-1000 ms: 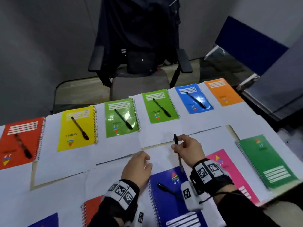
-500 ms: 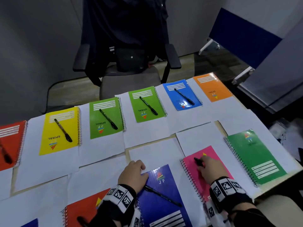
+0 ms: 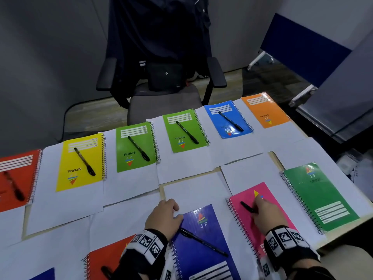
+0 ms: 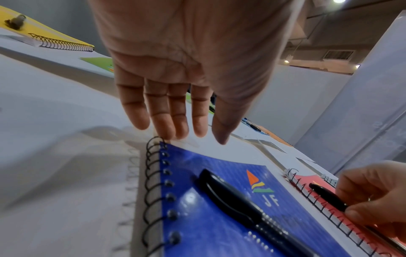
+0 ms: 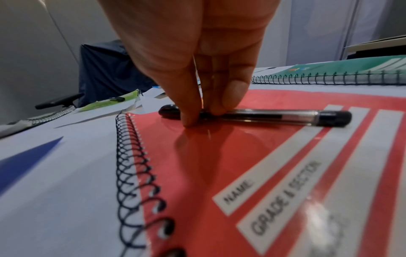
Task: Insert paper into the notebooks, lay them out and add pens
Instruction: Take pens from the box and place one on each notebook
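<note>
Your right hand rests on the pink notebook, thumb and fingertips pinching a black pen that lies flat on the cover, its cap end poking out to the left of your fingers. This notebook sits near you, right of centre, its black spiral binding along its left edge and its name lines facing you. Your left hand is relaxed and holds nothing; its straight fingers reach down to the far left corner of the dark blue notebook, at the top of its spiral, though contact is hard to judge. A second black pen lies diagonally on that blue cover, untouched. To the right of the pink notebook lies a dark green notebook with no pen on it. To the left of your left wrist, part of a red notebook shows at the near edge. Sheets of white paper lie under the notebooks across the table. Along the far side runs a row of notebooks, from left to right: red, yellow, light green, a second light green, light blue and orange. Each carries a black pen except the orange one. Beyond the table stands a dark office chair with dark clothing draped over its back.
</note>
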A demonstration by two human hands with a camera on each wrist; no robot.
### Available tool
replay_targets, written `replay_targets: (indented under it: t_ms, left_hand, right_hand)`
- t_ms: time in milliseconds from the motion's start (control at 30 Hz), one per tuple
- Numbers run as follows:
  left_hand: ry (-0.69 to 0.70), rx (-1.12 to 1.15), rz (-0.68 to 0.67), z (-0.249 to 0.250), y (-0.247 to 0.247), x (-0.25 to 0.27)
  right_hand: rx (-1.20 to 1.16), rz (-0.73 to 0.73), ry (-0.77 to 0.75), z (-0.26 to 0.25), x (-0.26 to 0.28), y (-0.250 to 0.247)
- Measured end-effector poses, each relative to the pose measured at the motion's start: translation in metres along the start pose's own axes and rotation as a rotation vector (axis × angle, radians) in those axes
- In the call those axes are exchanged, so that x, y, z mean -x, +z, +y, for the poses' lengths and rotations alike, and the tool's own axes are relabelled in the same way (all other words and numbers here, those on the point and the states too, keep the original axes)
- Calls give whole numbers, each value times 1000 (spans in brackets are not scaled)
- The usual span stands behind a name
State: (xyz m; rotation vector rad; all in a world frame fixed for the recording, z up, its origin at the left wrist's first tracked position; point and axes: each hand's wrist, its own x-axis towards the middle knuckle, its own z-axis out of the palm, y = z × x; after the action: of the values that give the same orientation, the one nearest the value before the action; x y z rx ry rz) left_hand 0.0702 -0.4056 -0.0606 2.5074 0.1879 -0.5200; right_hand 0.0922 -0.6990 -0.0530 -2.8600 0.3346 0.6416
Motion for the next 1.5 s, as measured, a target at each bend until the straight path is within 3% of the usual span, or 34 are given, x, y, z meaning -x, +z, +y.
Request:
replay_targets:
  t_ms: [167, 300, 567, 800, 1200, 1400, 1500]
  left_hand:
    - [-16, 30, 14, -12, -12, 5]
    - [-31, 68, 51, -32, -29, 13]
    - [-118, 144, 195, -94, -84, 42]
    - [-289, 203, 321, -169, -131, 86]
    - [-531, 342, 752, -308, -213, 169]
    - [-688, 301, 989, -394, -254, 193]
    - [-739, 296, 1019, -419, -265, 195]
  right_hand:
    - [15, -19, 59, -7, 7, -6]
    - [-48, 38, 18, -37, 15, -16]
    - [-179, 21, -234, -174, 25, -24]
    - [-157, -49, -468, -295, 54, 6]
    - [-82, -139, -752, -438, 122, 59]
    - [-65, -152, -764, -466, 139, 75]
    - [-42, -158, -737, -464, 140, 77]
